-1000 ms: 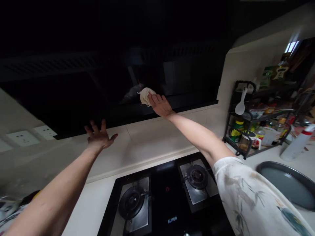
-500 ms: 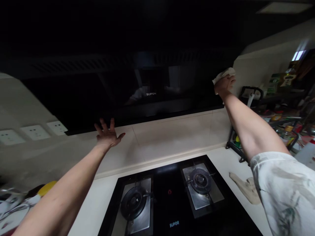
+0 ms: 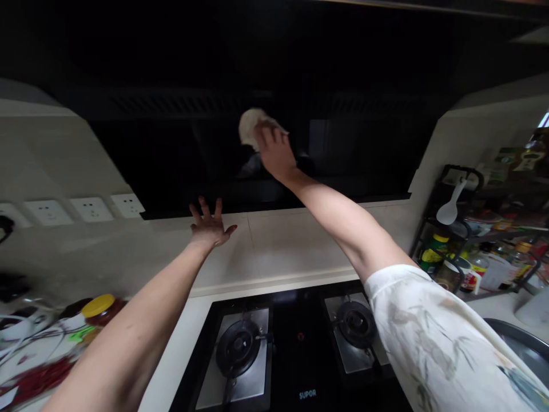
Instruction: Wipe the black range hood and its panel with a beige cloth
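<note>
A black range hood (image 3: 364, 154) with a glossy slanted panel spans the upper view. My right hand (image 3: 277, 150) presses a pale cloth (image 3: 249, 127) against the middle of that panel, fingers bent over it. Down at the hood's lower left edge, my left hand (image 3: 210, 226) has its fingers spread, their tips against the panel's bottom rim; no object shows in it. Beneath both arms lies a black gas stove (image 3: 291, 366) with two burners, a left burner (image 3: 238, 348) and a right burner (image 3: 355, 324), the latter partly beside my sleeve.
Wall sockets (image 3: 91, 209) line the left wall. A jar with a yellow lid (image 3: 99, 308) and cables stand on the left counter. At right, a black rack (image 3: 465, 240) holds bottles, jars and a white spoon (image 3: 449, 210). A dark pan (image 3: 521, 346) sits lower right.
My right hand has swept the cloth left from the hood's right end to its middle. My left hand stays at the lower rim. The view has shifted somewhat.
</note>
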Available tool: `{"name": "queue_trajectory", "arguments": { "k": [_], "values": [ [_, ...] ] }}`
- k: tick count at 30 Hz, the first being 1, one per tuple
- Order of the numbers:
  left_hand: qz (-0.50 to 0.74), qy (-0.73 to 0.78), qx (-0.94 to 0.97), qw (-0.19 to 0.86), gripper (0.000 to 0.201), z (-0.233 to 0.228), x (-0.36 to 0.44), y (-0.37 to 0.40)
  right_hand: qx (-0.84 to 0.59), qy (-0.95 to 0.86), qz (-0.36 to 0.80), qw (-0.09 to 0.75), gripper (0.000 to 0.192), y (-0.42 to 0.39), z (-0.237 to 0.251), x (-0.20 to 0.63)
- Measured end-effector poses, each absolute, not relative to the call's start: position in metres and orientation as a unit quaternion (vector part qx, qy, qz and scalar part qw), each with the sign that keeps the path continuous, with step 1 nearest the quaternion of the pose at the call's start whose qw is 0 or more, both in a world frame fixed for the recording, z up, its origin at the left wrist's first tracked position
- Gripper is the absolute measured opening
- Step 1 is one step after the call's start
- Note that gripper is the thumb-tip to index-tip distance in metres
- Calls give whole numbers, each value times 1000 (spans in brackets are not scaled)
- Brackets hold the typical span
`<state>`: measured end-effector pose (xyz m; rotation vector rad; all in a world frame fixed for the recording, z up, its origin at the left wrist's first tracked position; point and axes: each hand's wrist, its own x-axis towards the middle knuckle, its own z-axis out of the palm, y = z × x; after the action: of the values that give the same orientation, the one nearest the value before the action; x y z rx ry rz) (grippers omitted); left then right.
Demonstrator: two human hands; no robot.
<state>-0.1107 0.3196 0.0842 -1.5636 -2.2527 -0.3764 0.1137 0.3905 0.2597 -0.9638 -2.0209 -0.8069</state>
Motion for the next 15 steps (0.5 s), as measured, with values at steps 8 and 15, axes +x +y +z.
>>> {"name": "queue_trajectory", "arguments": {
  "k": [8,15],
  "values": [
    [-129,-799,-558,185,102,85,-112,317,-275,-859,-309,303,57,399,283,160],
    [-130,-795,-558,200,101,82,-114,319,-473,-696,-265,470,49,423,276,329]
  ]
}}
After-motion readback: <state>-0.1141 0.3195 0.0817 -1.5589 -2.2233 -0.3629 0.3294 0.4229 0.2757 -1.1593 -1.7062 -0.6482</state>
